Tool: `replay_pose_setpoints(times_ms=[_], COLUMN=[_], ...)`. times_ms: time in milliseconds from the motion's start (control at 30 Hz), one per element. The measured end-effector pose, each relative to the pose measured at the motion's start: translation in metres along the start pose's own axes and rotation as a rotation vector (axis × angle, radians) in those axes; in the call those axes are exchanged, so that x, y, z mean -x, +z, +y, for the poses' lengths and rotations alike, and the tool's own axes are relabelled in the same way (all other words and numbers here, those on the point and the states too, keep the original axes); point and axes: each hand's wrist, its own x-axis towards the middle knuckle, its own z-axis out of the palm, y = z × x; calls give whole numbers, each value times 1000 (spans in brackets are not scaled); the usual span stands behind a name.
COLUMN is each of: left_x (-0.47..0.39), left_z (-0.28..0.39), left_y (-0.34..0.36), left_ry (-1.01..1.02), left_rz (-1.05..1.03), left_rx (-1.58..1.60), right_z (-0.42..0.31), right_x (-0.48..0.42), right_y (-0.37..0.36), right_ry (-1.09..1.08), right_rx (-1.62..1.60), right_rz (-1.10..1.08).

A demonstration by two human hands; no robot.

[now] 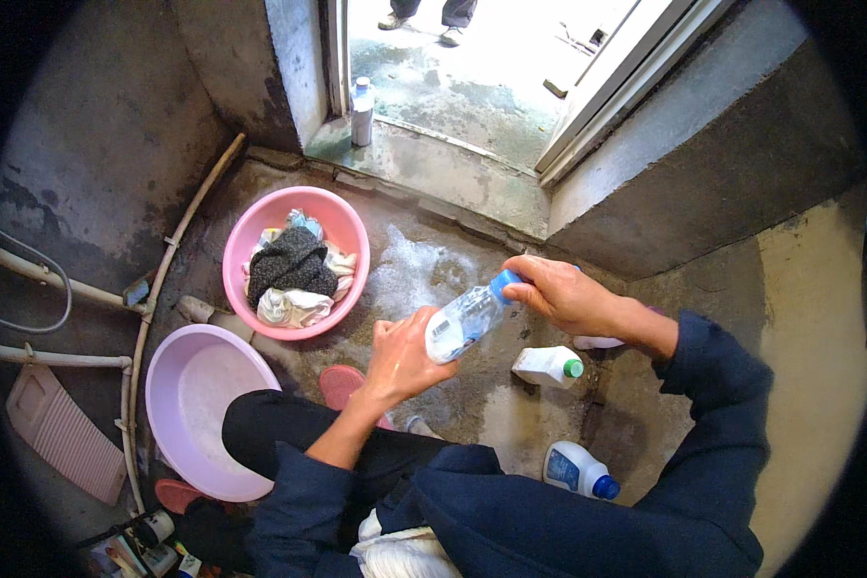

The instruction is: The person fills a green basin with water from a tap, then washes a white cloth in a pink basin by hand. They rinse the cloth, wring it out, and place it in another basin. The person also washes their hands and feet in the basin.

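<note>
A clear plastic bottle point(469, 321) with a blue cap is held at a tilt between both hands. My left hand point(408, 354) grips its lower end, where something white shows through the wall. The thumb and fingers of my right hand point(560, 292) close around the blue cap point(504, 285) at the upper right end. Whether the cap is loose cannot be seen. Beyond my left hand, a pink basin point(365, 267) holds a dark speckled cloth point(292, 266) on top of pale cloths. A lilac basin point(160, 404) stands beside my knee.
A white carton-shaped bottle with a green cap point(542, 365) and a white jug with a blue cap point(574, 469) lie on the right. Another bottle point(362, 115) stands on the doorsill. Pipes point(162, 267) and a washboard point(72, 433) are at left. A person's legs point(459, 11) show outside.
</note>
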Motion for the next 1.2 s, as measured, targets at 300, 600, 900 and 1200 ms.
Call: replay_pose_setpoints(times_ms=[300, 600, 900, 1200], left_x=[-2, -3, -10, -13], left_z=[19, 7, 18, 16], left_y=[4, 35, 15, 49], left_ry=[-24, 46, 138, 157], left_rz=[-196, 143, -110, 195], left_rx=[191, -598, -35, -271], right_z=[15, 50, 26, 26], right_x=[-6, 9, 15, 14], right_y=[6, 67, 32, 27], right_ry=[-188, 494, -50, 402], right_rx=[162, -318, -230, -299], right_rz=[131, 144, 344, 268])
